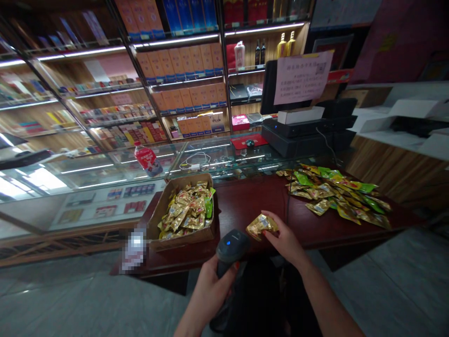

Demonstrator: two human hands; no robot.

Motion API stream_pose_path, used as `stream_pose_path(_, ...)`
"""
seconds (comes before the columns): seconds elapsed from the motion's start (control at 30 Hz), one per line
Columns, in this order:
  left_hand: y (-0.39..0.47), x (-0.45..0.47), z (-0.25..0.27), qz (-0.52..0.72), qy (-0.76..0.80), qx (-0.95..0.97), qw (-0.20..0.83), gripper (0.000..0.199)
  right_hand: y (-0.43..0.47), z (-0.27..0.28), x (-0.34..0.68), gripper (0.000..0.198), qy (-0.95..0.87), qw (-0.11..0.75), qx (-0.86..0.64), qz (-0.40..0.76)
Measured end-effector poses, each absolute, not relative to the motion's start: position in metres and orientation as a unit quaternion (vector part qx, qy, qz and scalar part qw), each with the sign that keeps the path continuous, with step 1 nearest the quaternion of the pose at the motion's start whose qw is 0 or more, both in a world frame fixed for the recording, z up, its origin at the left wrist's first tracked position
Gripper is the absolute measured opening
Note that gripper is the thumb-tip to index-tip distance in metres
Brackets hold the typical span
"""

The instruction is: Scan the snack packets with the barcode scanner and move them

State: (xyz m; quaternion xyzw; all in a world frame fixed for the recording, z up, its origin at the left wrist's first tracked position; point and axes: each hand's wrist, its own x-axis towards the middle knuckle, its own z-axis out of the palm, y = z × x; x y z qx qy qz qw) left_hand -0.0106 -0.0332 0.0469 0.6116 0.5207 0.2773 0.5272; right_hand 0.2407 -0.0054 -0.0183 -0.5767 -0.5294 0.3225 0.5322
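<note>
My left hand (216, 286) is wrapped round the handle of a dark barcode scanner (233, 244) with a small blue light on top. The scanner's head points toward a gold foil snack packet (258, 225), which my right hand (280, 234) pinches just above the dark red table (242, 196). To the left stands an open cardboard box (185, 241) filled with gold, yellow and green packets (187, 208). A loose pile of similar packets (333, 189) is spread over the right part of the table. The print on the held packet is too small to read.
Behind the table runs a glass display counter (217, 159) bearing a red-labelled bottle (147, 159), a white cable (196, 164), and a mouse (249, 143) on a red mat. A monitor (270, 89) with a taped paper notice (301, 77) stands at the back right. Stocked shelves (185, 84) line the wall.
</note>
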Motion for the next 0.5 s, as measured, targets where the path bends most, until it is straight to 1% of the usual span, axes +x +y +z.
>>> stream_pose_path(0.07,-0.033,-0.009,0.052,0.272,0.519,0.622,0.520,0.020,-0.006,-0.015,0.237,0.068,-0.570,0.494,-0.567,0.332)
stream_pose_path(0.23,-0.032,-0.005,0.055,0.262,0.521,0.636,0.505,0.017,-0.005,-0.009,0.236,0.069,-0.628,0.417,-0.568,0.329)
stream_pose_path(0.5,-0.033,-0.007,0.052,0.241,0.523,0.635,0.515,0.024,-0.004,0.007,0.230,0.081,-0.616,0.399,-0.574,0.364)
